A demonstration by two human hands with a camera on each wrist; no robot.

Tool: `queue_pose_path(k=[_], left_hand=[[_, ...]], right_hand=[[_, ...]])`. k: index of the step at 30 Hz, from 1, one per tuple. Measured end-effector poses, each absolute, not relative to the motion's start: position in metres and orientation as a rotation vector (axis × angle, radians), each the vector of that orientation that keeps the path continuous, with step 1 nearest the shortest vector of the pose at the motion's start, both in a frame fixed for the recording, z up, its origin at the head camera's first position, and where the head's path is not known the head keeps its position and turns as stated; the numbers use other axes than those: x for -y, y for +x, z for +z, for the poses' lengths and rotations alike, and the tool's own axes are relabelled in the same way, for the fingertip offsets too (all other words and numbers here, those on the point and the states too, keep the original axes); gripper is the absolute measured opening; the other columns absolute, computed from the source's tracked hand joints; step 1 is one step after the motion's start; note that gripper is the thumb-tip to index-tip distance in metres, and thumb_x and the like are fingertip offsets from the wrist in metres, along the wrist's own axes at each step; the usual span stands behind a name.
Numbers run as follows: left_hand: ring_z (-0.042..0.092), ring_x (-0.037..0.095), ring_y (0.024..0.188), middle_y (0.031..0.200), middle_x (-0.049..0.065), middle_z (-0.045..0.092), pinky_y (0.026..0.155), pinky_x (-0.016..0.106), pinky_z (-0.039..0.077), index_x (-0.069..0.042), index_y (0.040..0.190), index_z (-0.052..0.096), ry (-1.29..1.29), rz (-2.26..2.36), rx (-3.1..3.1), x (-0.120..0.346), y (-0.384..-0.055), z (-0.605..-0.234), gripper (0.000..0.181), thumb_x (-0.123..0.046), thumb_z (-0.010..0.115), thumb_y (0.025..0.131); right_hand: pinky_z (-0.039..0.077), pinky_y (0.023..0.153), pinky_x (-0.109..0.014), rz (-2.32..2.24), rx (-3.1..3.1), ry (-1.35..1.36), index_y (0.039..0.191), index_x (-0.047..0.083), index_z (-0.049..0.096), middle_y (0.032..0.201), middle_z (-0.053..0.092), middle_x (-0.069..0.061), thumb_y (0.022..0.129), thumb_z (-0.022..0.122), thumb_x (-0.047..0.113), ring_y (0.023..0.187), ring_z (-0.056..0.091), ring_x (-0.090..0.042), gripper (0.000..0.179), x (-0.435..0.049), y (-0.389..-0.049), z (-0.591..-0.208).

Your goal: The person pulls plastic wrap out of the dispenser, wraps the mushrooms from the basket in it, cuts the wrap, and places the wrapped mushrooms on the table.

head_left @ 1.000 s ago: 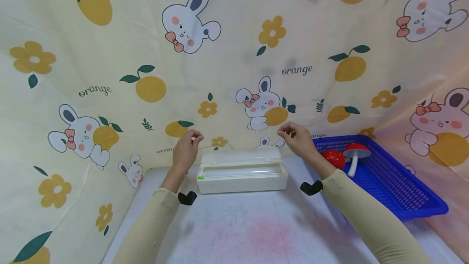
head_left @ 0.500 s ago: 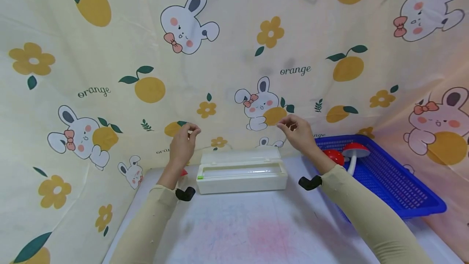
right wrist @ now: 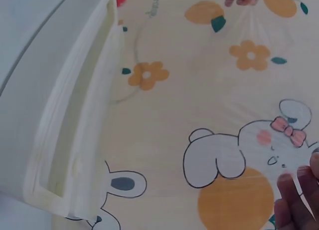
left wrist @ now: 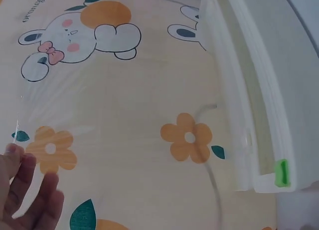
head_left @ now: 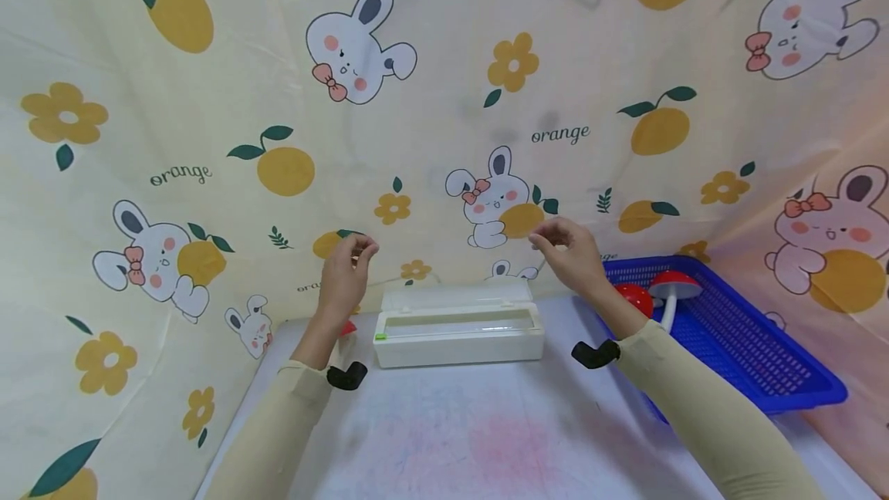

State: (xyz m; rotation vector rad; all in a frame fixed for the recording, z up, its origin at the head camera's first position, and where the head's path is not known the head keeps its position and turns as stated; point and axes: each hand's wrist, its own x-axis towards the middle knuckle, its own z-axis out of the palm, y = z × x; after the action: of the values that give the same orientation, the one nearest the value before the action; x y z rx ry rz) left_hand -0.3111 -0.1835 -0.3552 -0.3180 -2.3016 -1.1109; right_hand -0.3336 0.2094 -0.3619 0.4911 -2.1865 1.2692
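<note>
Above the white dispenser point(head_left: 458, 349) near the far edge of the table point(head_left: 458, 423), clear film point(left wrist: 94, 105) is pinched along its free edge by left hand point(head_left: 342, 276) and right hand point(head_left: 572, 257), and, probably light, limp and clingy, is best gripped by its corners

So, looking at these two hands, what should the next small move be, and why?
Probably ease the left hand and right hand slightly apart. Both seem to pinch the clear film, raised above the open white box, and the film creases outward from the left hand's grip, so a gentle sideways stretch might smooth it.
</note>
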Motion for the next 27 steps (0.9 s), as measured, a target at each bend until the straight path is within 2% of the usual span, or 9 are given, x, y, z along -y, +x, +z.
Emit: queue_pose_path(k=[6,13,22,27], left_hand=[[0.072,0.032,0.102,0.112,0.016,0.071,0.093,0.042,0.058,-0.004,0.120,0.065,-0.374,-1.232,2.267,0.188,-0.295,-0.360,0.016,-0.016,0.063,0.109],[0.072,0.025,0.099,0.108,0.011,0.072,0.086,0.020,0.055,-0.005,0.119,0.066,-0.385,-1.292,2.258,0.190,-0.280,-0.369,0.016,-0.017,0.064,0.108],[0.069,0.021,0.092,0.103,0.012,0.072,0.077,0.026,0.057,-0.008,0.115,0.068,-0.446,-1.356,2.257,0.197,-0.259,-0.390,0.012,-0.017,0.064,0.109],[0.068,0.020,0.085,0.101,0.009,0.070,0.072,0.021,0.056,-0.009,0.112,0.069,-0.529,-1.349,2.245,0.202,-0.248,-0.407,0.007,-0.014,0.066,0.108]], right_hand=[[0.056,0.089,-0.015,1.276,2.168,0.548,0.114,0.004,0.074,0.105,0.076,-0.012,0.103,0.075,0.018,0.093,0.076,-0.025,0.018,-0.211,-0.317,-0.361],[0.056,0.087,-0.015,1.260,2.130,0.618,0.111,0.003,0.075,0.103,0.076,-0.012,0.101,0.076,0.011,0.089,0.075,-0.022,0.013,-0.214,-0.303,-0.365],[0.057,0.078,-0.015,1.216,2.156,0.649,0.112,0.006,0.075,0.101,0.075,-0.007,0.100,0.076,0.010,0.082,0.071,-0.018,0.013,-0.216,-0.279,-0.379],[0.057,0.075,-0.017,1.211,2.178,0.655,0.112,0.009,0.074,0.101,0.075,-0.002,0.099,0.077,0.008,0.081,0.067,-0.014,0.013,-0.220,-0.267,-0.394]])
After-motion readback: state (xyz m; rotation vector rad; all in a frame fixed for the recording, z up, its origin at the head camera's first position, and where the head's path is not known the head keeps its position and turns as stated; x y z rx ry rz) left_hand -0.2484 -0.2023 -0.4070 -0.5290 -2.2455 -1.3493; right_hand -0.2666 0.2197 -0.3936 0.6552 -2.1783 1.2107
